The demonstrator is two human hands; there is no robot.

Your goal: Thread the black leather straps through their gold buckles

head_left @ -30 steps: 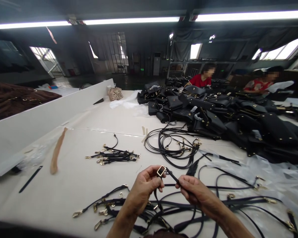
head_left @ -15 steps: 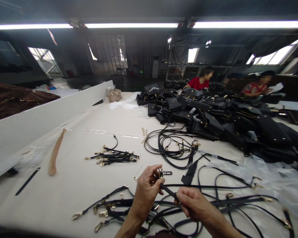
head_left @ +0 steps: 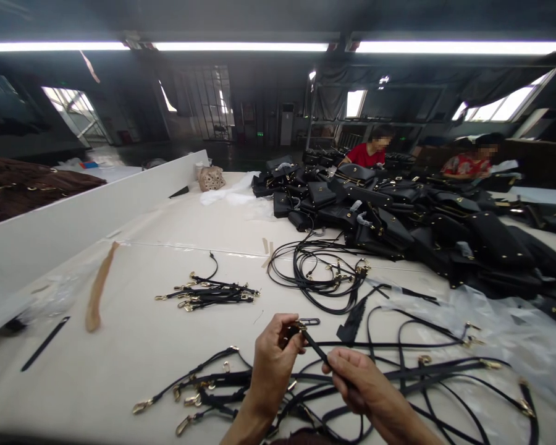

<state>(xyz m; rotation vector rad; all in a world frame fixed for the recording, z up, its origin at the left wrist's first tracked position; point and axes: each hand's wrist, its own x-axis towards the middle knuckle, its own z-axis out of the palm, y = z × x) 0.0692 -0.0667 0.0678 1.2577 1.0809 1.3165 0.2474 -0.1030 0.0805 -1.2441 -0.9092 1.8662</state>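
Observation:
A narrow black strap (head_left: 315, 348) runs between my two hands above the table. My left hand (head_left: 274, 352) is closed around its gold-coloured metal fitting (head_left: 299, 326), partly hidden by the fingers. With thumb and fingers my right hand (head_left: 359, 378) pinches the strap lower down. Beneath both hands lie tangled black straps (head_left: 408, 374) with gold clasps. Left of them, a small pile of short black straps (head_left: 220, 293) rests on the table. A coil of long black straps (head_left: 301, 281) lies beyond my hands.
Black handbags (head_left: 380, 210) are heaped at the right rear. Clear plastic sheeting (head_left: 495, 327) covers the right side. A white partition (head_left: 92, 207) borders the left, near a tan strip (head_left: 99, 290) and a black strip (head_left: 45, 343). Two people in red (head_left: 366, 154) work behind the bags.
The metal fitting has turned in my left hand's fingers and now shows less. My right hand keeps its pinch on the strap. The view has shifted slightly.

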